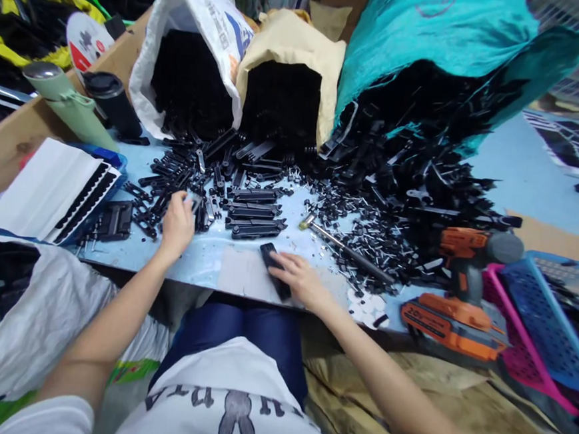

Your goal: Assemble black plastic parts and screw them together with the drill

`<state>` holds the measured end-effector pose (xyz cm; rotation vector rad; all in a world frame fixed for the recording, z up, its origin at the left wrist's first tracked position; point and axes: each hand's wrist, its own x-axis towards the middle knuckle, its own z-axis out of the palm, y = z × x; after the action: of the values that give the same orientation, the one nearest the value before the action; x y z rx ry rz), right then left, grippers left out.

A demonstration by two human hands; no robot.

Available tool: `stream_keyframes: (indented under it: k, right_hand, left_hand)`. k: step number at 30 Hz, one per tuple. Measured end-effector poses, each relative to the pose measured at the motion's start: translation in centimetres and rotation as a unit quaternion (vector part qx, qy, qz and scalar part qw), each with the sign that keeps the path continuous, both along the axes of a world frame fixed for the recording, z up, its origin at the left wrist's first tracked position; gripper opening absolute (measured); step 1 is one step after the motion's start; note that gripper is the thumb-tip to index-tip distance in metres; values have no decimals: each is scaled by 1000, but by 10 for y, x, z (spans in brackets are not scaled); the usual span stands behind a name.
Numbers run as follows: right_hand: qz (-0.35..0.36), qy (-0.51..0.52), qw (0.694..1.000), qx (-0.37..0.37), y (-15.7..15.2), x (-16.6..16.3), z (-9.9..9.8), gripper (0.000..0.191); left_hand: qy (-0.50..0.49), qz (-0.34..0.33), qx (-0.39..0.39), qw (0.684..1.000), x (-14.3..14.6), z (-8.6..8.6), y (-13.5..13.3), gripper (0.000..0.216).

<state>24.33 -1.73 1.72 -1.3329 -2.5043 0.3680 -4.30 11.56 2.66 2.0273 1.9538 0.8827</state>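
My right hand (300,281) lies over a long black bar-shaped part (268,252), its fingers across the part's near half and gripping it. That part rests at a slant on a pale pad (240,270) at the table's front edge. My left hand (177,225) reaches into small black and grey parts, with fingertips pinched together; what they hold is too small to make out. Between the hands, a neat stack of folded black tool-like pieces (254,213) lies flat. Right of it lies a hammer (340,244) with a metal head and dark handle grip, among pins and small parts.
White (144,65), cream (293,40) and teal (435,28) sacks spill black parts at the back. An orange cordless drill (455,317) stands right, beside a blue basket (552,324). A green bottle (70,103), black tumbler (112,103) and white cards (45,191) are left.
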Motion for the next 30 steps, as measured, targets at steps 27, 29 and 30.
stream_keyframes:
  k: [27, 29, 30]
  right_hand:
    - [-278, 562, 718, -302, 2, -49, -3, 57]
    - [-267, 595, 693, -309, 2, -54, 1, 58]
    - [-257, 597, 695, -308, 2, -54, 2, 57]
  left_hand:
    - [-157, -331, -69, 928, 65, -14, -99, 41]
    - [-222, -319, -98, 916, 71, -9, -103, 43]
    - [-242, -307, -97, 915, 73, -7, -104, 43]
